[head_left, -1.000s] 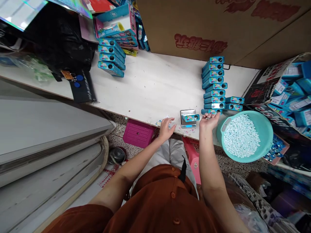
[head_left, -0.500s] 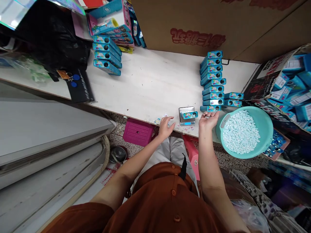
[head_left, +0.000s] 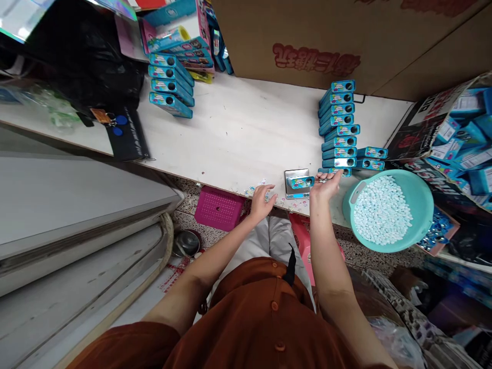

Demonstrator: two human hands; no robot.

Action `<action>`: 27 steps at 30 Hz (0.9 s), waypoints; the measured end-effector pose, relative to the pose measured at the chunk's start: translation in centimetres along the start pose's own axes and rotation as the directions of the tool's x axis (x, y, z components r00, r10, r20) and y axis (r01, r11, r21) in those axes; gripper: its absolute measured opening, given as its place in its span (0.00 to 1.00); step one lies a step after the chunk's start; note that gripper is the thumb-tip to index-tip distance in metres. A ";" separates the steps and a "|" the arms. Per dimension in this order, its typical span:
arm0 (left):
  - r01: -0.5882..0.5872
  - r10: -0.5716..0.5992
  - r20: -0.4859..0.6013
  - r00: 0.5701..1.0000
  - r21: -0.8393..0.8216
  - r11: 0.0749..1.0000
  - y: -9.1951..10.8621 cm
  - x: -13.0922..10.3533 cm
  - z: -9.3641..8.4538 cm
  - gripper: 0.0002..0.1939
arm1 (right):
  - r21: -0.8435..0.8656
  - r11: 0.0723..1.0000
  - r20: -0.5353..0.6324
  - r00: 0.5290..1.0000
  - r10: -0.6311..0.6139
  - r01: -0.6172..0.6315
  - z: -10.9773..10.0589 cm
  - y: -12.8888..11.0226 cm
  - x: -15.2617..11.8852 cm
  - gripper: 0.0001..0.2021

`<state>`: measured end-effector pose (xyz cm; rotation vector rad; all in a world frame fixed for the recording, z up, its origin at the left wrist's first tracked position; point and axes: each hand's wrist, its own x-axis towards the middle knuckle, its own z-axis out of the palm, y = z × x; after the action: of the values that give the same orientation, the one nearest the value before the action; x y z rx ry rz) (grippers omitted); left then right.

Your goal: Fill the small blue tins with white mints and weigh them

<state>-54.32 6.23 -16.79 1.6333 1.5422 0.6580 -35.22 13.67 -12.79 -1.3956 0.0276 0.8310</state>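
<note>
My right hand (head_left: 325, 190) is cupped, palm up, around a few small white candies (head_left: 322, 180). Its fingers are just right of a small blue box (head_left: 300, 182) with a round dark hole at one end. That box rests on a little digital scale (head_left: 291, 195) near the table's front edge. Left of the scale, my left hand (head_left: 263, 202) hovers at the edge with its fingers apart and nothing in them. A turquoise tub (head_left: 424, 202) full of similar white candies (head_left: 380, 210) stands to the right of my right hand.
A row of blue boxes (head_left: 340, 130) runs back along the right of the white table (head_left: 246, 128); several more boxes (head_left: 171, 87) stand at the left. A large cardboard carton (head_left: 326, 31) borders the back. Loose stickers (head_left: 251, 190) lie by the front edge.
My right hand has moved slightly left, from in front of the box row towards the box on the scale, with candies showing in it. My left hand has stayed almost still.
</note>
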 end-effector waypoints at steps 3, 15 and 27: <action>0.001 -0.001 -0.014 1.000 0.000 1.000 -0.4 -0.1 -0.1 0.13 | 0.001 1.000 -0.001 1.000 -0.020 0.020 0.2 0.0 -0.2 0.22; 0.022 -0.022 -0.026 0.999 -0.007 1.000 -1.1 0.1 -0.3 0.13 | -0.147 0.985 -0.029 0.995 -0.096 0.091 0.6 0.6 -0.8 0.21; 0.086 -0.087 -0.046 0.995 -0.020 0.996 -1.3 0.1 -0.8 0.13 | -0.212 0.966 -0.027 0.988 -0.154 0.145 1.2 0.6 -1.5 0.22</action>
<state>-55.70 6.47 -17.38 1.5384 1.6262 0.6659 -37.12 13.95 -12.36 -1.5934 -0.1343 0.6929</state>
